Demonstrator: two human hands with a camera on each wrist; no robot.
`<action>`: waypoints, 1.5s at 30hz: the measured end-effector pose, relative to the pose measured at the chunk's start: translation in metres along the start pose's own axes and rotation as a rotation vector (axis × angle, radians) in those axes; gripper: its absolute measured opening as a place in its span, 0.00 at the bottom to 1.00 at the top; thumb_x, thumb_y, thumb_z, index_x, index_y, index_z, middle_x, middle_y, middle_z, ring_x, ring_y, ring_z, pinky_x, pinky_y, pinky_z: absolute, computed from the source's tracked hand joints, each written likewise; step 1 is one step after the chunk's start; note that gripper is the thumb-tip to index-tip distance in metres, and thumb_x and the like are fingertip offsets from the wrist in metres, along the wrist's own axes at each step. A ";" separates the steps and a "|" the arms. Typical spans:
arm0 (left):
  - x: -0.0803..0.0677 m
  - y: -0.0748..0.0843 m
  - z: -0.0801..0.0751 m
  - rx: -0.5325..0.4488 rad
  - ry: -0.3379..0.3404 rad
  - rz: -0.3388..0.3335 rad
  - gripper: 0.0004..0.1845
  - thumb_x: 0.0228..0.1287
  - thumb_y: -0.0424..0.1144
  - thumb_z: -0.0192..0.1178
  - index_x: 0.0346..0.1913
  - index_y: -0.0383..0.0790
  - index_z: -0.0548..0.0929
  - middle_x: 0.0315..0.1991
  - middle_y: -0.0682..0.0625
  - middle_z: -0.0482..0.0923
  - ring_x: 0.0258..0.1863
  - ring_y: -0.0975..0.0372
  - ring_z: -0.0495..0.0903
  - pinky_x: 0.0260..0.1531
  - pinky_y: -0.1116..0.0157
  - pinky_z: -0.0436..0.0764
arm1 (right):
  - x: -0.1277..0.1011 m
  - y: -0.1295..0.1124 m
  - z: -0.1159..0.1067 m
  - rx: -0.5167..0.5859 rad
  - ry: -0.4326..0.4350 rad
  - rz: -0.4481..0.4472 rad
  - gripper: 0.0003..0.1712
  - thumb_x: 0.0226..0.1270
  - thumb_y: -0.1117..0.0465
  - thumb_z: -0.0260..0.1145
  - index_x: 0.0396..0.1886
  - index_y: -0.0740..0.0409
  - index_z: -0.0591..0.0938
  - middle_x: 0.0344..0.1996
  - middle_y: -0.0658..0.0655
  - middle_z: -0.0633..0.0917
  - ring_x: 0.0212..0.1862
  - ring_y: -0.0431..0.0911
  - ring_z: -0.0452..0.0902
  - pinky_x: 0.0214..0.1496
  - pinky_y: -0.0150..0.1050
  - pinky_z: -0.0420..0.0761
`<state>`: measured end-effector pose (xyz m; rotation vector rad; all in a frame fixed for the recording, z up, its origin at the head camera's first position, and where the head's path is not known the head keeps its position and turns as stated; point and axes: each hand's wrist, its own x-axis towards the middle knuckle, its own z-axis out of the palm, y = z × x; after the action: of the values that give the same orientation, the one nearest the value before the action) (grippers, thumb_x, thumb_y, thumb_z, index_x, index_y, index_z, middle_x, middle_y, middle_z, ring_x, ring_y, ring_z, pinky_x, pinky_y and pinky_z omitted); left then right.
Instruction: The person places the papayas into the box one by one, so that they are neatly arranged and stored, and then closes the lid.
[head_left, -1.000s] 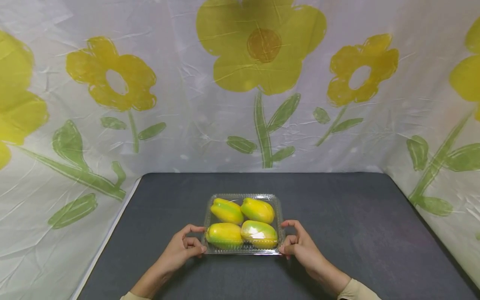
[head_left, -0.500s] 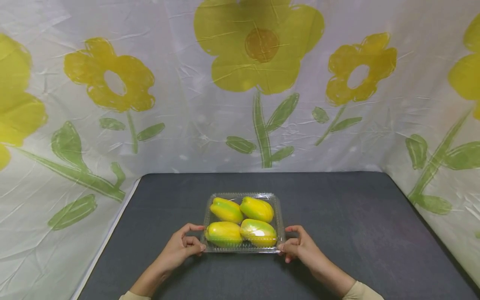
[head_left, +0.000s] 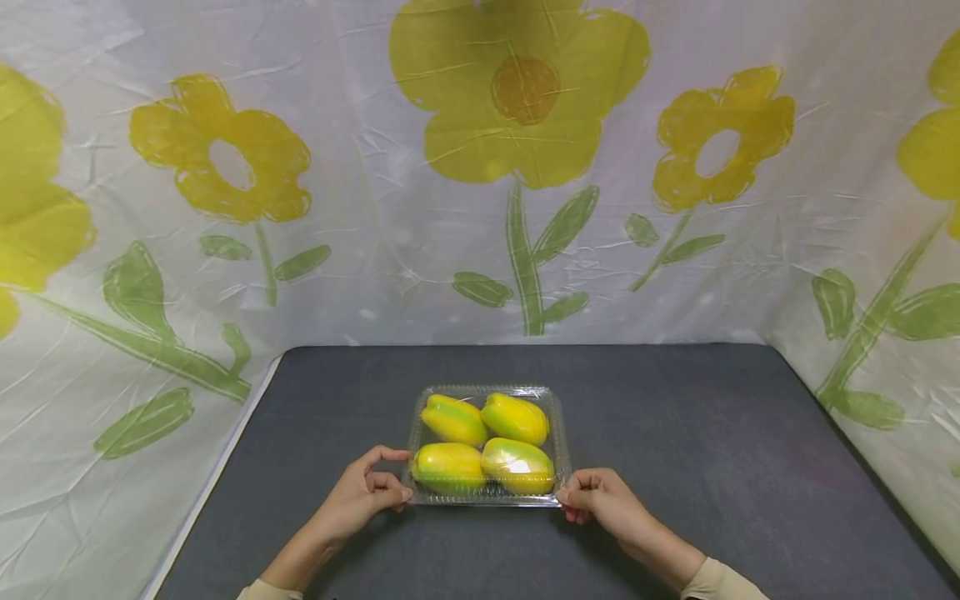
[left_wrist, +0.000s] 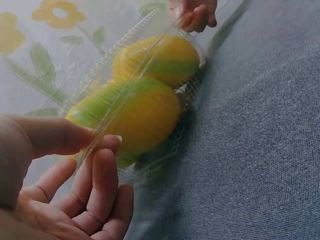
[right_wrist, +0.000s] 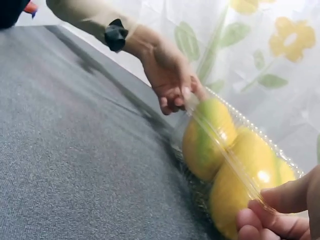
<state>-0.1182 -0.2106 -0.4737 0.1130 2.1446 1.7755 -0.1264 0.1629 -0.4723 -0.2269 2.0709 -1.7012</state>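
A clear plastic clamshell box (head_left: 487, 502) sits in the middle of the dark table, its lid lying down over several plump yellow-green fruits (head_left: 517, 467) that look like small papayas. My left hand (head_left: 365, 490) pinches the rim at the box's near left corner, the index finger reaching up along the left side. At the near right corner, my right hand (head_left: 603, 502) pinches the rim between thumb and curled fingers. In the left wrist view the left thumb (left_wrist: 57, 136) presses on the flat rim, fingers beneath it. The right thumb (right_wrist: 290, 195) grips the rim likewise in the right wrist view.
Dark grey cloth covers the table (head_left: 712, 450). White curtains (head_left: 375, 250) printed with yellow flowers hang behind it and at both sides. A dark band (right_wrist: 116, 36) is on the left wrist.
My right index finger has left the box's right side and curled down to the near corner with the other fingers. The left hand and the box have stayed nearly still.
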 end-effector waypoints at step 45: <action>0.014 0.004 -0.001 0.082 0.007 0.065 0.27 0.69 0.35 0.61 0.67 0.31 0.67 0.36 0.37 0.87 0.39 0.54 0.88 0.45 0.59 0.86 | 0.009 0.000 -0.017 0.068 -0.085 0.046 0.09 0.68 0.63 0.61 0.30 0.64 0.81 0.21 0.45 0.80 0.26 0.36 0.76 0.35 0.31 0.81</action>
<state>-0.1322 -0.2062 -0.4726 0.1990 2.2431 1.7259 -0.1418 0.1748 -0.4716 -0.2246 1.9395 -1.7009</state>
